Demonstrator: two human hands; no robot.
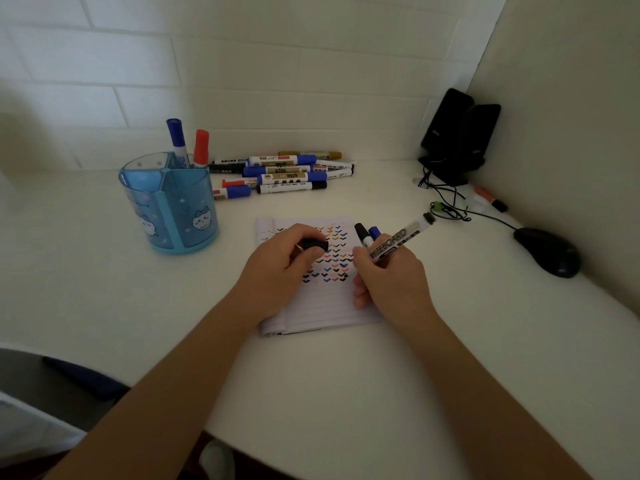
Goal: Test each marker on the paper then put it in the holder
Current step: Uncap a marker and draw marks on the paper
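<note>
The left hand [277, 268] pinches a black cap [316, 244] over the paper [322, 306], which lies mid-tabletop [346, 375]. The right hand [391, 278] grips the whiteboard marker [398, 240], its tip hidden under the fingers, with two capped markers [362, 232] bunched in the same grip. That crowded hold looks risky to me: a spare could slip, or the bare tip could stain skin. The holder [169, 206] stands toward the back left corner.
</note>
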